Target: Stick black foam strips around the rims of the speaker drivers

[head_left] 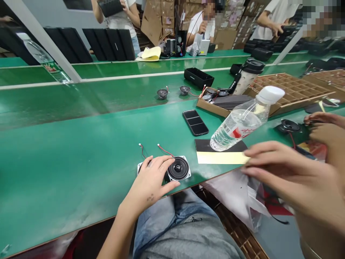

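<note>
My left hand (153, 176): lower middle of the frame, laid over two speakers, fingers loosely spread and the thumb well out from them.
Right-hand speaker (178, 168): just right of those fingers, black cone facing up in a square pale frame; my fingertips touch its near-left part.
Left-hand speaker (139, 167): mostly hidden beneath my hand, a corner of its frame showing.
Red leads (165, 150): one reaches up the frame from each speaker, ending in a small white plug.
My right hand (293, 176): lower right, blurred, thumb and fingers narrowed together at the right end of the yellow strip (215, 158); I cannot fairly tell whether they pinch it.
Black sheet (203, 145): right of centre, directly above the strip and joined along it.
Water bottle (237, 124): its base on the black sheet, white cap toward the upper right.
Phone (196, 122): just above centre, screen up on the green bench (67, 162).
Cardboard tray (211, 107): beyond the phone, holding dark sheets and speakers.
Smaller speakers (162, 94): a pair in the upper middle, near a black case (198, 77).
Co-worker's hand (325, 129): right edge, near another speaker (290, 126).
</note>
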`<state>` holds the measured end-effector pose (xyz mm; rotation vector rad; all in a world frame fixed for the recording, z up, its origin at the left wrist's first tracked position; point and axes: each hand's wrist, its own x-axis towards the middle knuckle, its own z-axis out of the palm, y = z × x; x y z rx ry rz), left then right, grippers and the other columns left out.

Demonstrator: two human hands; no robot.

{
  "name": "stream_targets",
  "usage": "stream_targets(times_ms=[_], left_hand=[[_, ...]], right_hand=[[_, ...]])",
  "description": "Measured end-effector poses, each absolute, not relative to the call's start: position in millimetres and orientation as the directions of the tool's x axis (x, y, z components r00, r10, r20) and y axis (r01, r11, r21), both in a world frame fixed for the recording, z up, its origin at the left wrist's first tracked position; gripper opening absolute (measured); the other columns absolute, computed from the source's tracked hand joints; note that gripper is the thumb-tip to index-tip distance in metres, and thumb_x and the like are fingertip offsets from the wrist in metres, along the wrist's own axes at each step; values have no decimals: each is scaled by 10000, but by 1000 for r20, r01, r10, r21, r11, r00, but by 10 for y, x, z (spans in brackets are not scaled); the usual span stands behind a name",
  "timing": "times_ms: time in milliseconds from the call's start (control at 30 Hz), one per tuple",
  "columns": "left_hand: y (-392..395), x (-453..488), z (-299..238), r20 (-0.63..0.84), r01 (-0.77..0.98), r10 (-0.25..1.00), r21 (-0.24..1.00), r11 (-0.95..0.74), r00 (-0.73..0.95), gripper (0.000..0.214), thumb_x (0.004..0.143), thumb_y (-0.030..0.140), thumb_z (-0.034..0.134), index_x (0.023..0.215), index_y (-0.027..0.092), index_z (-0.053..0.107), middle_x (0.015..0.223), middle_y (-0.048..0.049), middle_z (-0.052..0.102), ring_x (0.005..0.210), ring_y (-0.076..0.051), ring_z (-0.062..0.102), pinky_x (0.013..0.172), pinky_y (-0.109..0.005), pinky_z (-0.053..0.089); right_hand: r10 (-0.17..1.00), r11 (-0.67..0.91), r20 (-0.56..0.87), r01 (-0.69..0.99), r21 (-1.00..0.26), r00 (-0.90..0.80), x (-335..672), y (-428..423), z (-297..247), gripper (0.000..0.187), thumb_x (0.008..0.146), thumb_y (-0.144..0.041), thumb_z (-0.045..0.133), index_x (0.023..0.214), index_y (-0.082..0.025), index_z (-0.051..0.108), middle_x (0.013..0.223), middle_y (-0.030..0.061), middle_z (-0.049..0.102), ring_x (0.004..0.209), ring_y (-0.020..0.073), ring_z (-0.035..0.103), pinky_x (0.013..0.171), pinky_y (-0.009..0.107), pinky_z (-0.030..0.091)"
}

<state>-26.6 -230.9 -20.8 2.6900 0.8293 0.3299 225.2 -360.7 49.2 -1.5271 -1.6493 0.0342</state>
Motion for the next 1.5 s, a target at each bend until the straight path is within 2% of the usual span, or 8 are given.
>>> stream_targets(times_ms=[133, 200, 267, 367, 467, 700, 1000, 1500], left_hand=[[-2328, -184, -215, 100, 526, 585, 338, -780, 805, 581, 763, 474, 569, 1247, 226, 364, 1257, -62, 487, 1136, -226, 450, 1017, -468, 248], [-2330, -196, -229, 105, 528, 585, 326, -784, 804, 590, 762, 468, 575, 1249, 227, 344, 1270, -57, 482, 1151, -222, 442, 1013, -465, 251], [-2325, -224, -239, 115, 514, 574, 330, -792, 811, 547, 779, 447, 564, 1231, 236, 340, 1277, -50, 484, 1164, -209, 439, 1015, -463, 246], [-2312, -267, -235, 135, 470, 543, 361, -806, 829, 468, 800, 398, 555, 1191, 240, 353, 1283, -53, 485, 1179, -195, 437, 1020, -457, 242], [-2303, -286, -225, 142, 439, 522, 385, -812, 841, 413, 811, 358, 553, 1161, 236, 371, 1290, -61, 480, 1181, -195, 440, 1022, -460, 245], [-2313, -292, -267, 190, 475, 590, 428, -769, 785, 461, 751, 385, 622, 1122, 209, 412, 1271, -83, 474, 1190, -234, 409, 1002, -445, 301], [-2312, -315, -307, 228, 465, 583, 413, -783, 780, 428, 719, 366, 667, 1037, 203, 431, 1173, -49, 540, 1105, -206, 468, 1001, -429, 294], [-2312, -306, -280, 214, 470, 590, 424, -774, 778, 354, 708, 342, 680, 917, 197, 433, 1108, -45, 545, 1058, -201, 471, 946, -407, 343]], right_hand=[[953, 287, 274, 678, -677, -130, 2084, -3210, 357, 64, 782, -233, 604, 828, -218, 647, 987, 45, 573, 593, 82, 593, 548, 226, 525], [973, 229, 142, 655, -720, -184, 2009, -2996, 260, 147, 746, -196, 621, 889, -189, 654, 1039, 57, 557, 540, 58, 583, 571, 229, 530], [984, 154, 55, 649, -745, -170, 1949, -2802, 182, 180, 687, -181, 662, 866, -154, 663, 1033, 64, 571, 546, 66, 592, 579, 227, 526], [993, 43, -42, 662, -748, -113, 1895, -2561, 123, 97, 629, -197, 695, 702, -141, 665, 961, 52, 612, 623, 103, 604, 603, 232, 511], [977, 10, -136, 669, -744, -167, 1874, -2385, 115, 60, 652, -205, 653, 642, -147, 666, 887, 38, 636, 687, 122, 592, 627, 227, 480], [901, -71, -322, 634, -770, -290, 1841, -2166, 41, 144, 672, -256, 603, 641, -129, 663, 563, -7, 591, 475, 72, 466, 472, 194, 366], [847, -214, -436, 554, -804, -305, 1824, -2080, 4, 168, 639, -278, 615, 615, -115, 649, 495, -18, 549, 478, 67, 444, 469, 183, 353], [830, -237, -467, 567, -789, -303, 1820, -2059, 16, 161, 619, -285, 616, 616, -127, 647, 507, -24, 550, 498, 74, 467, 481, 184, 373]])
